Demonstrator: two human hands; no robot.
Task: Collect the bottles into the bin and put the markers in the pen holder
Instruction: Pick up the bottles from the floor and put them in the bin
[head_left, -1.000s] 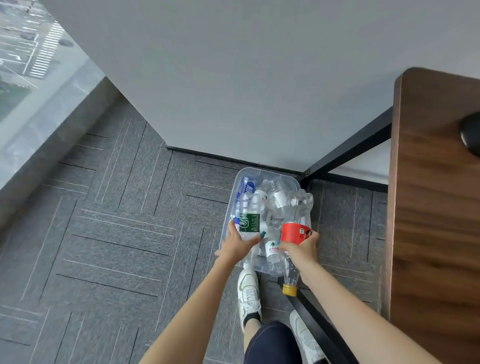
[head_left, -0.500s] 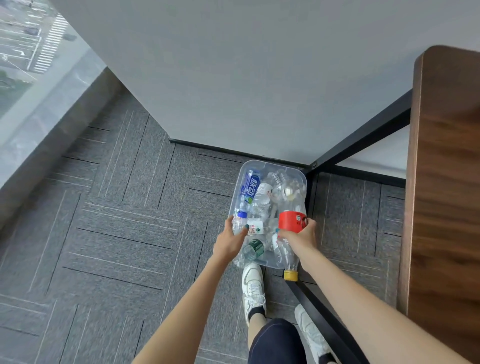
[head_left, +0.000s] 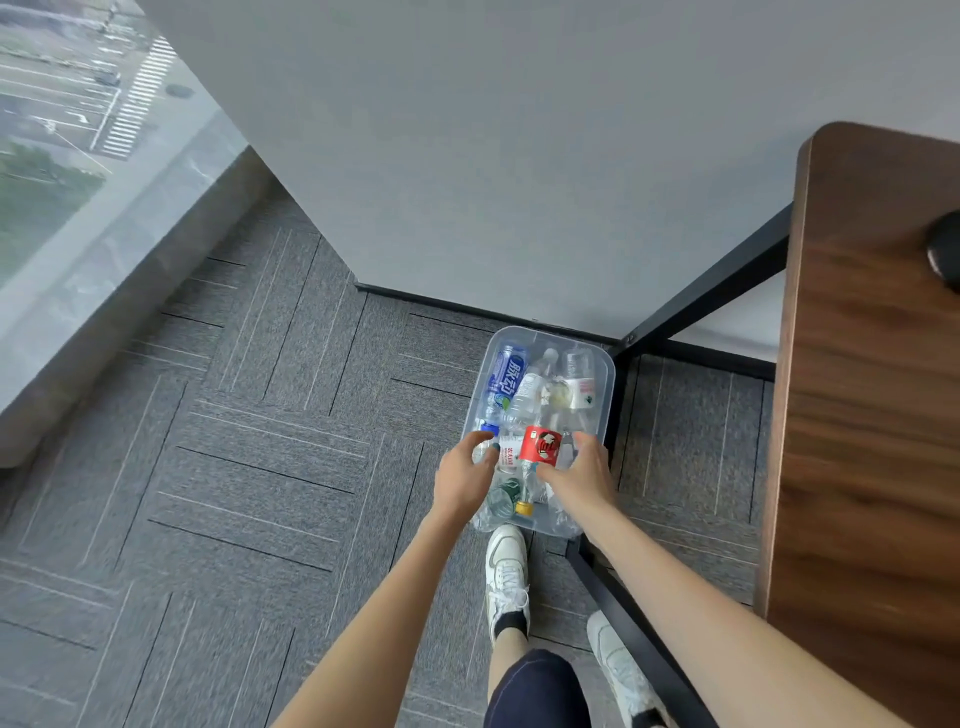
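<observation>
arms stretched down — left hand, right hand loosely spread, empty, flanking red-label bottle in bin

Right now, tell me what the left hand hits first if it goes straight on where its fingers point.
Probably the white-labelled bottle lying in the clear bin, just beyond the left hand. How high the hand sits above it is unclear.

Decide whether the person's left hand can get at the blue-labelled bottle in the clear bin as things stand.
Probably yes. The clear bin has no lid, and the blue-labelled bottle lies uncovered along its far left side. The left hand hovers over the near left end, so reaching forward looks unobstructed.
</observation>
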